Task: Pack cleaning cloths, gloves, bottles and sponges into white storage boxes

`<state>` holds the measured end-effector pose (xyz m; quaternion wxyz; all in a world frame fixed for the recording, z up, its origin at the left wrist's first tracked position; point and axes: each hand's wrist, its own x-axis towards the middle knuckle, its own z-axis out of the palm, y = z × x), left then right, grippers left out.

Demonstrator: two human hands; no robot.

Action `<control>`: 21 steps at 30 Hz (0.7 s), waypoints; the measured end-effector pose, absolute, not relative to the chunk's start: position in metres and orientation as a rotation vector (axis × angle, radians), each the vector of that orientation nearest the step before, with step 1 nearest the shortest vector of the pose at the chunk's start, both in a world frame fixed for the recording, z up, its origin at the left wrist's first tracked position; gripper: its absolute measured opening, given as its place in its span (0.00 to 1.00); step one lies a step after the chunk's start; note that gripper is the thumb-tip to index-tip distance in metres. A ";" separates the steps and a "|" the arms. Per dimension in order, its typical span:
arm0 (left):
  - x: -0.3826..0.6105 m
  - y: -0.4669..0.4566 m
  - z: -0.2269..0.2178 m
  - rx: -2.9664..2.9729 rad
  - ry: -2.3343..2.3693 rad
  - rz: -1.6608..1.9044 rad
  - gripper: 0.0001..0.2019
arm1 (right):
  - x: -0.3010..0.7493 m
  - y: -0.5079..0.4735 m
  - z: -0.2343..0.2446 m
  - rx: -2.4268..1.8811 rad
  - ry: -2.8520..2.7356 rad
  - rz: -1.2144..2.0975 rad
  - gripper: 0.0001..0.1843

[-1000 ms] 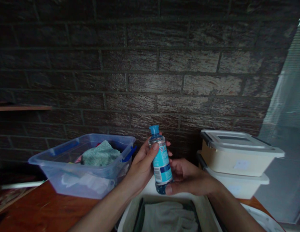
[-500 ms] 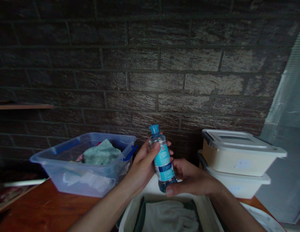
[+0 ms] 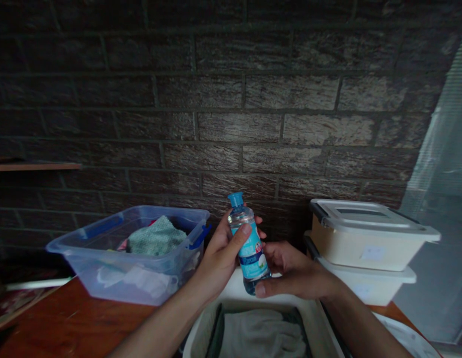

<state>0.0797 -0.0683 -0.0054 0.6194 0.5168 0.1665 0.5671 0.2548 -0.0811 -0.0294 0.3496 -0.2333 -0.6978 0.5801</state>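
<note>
I hold a small clear bottle (image 3: 247, 243) with a blue cap and a turquoise label upright in front of me, above an open white bin (image 3: 234, 298). My left hand (image 3: 220, 258) wraps round its upper half, thumb across the label. My right hand (image 3: 290, 271) cups the bottle's base, thumb pressed under it. Inside the white bin lies folded grey cloth (image 3: 259, 333).
A clear plastic tub (image 3: 104, 258) with blue latches holds a teal cloth (image 3: 154, 237) and other items at the left on the reddish wooden table (image 3: 67, 323). Two stacked lidded cream boxes (image 3: 365, 248) stand at the right. A dark brick wall (image 3: 231, 109) rises close behind.
The bottle has turned in my hands, so a different part of the label, with a small picture, faces me. My hands stay in nearly the same place.
</note>
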 end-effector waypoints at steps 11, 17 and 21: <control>0.075 -0.070 -0.003 1.079 0.259 1.227 0.26 | 0.258 -0.083 -0.032 -0.609 -1.789 1.676 0.21; 0.078 -0.071 -0.001 1.072 0.276 1.276 0.25 | 0.256 -0.084 -0.029 -0.614 -1.752 1.620 0.21; 0.079 -0.067 -0.003 1.085 0.348 1.307 0.24 | 0.255 -0.081 -0.031 -0.608 -1.811 1.488 0.21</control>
